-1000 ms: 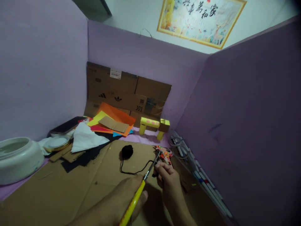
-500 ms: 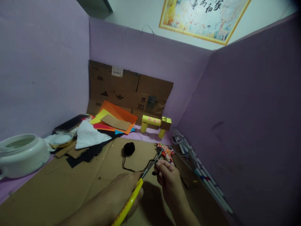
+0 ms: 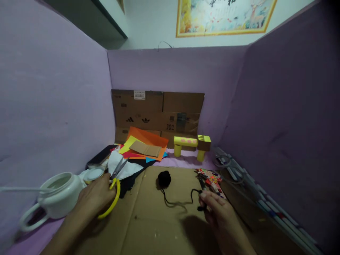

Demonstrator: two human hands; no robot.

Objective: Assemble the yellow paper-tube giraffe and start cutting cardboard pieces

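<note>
My left hand [image 3: 99, 193] is closed on a pair of yellow-handled scissors [image 3: 117, 198], their blades pointing up and apart, in front of a white crumpled cloth or paper [image 3: 123, 169]. My right hand [image 3: 219, 210] pinches the end of black yarn [image 3: 191, 198], with a small dark bit hanging below the fingertips. The yarn runs in a loose curve across the cardboard [image 3: 151, 223] to a black ball of yarn [image 3: 164, 179]. Just beyond the right hand lies a colourful patterned piece [image 3: 211, 179].
A yellow paper-roll figure with a box head [image 3: 186, 142] stands at the back. Coloured paper sheets [image 3: 147, 136] are piled left of it. A white pot [image 3: 60, 191] is at the left. White tubes and a cable [image 3: 268, 202] line the right wall.
My left hand has carried the scissors away from the yarn to the left. My right hand still pinches the yarn. The view has shifted and levelled.
</note>
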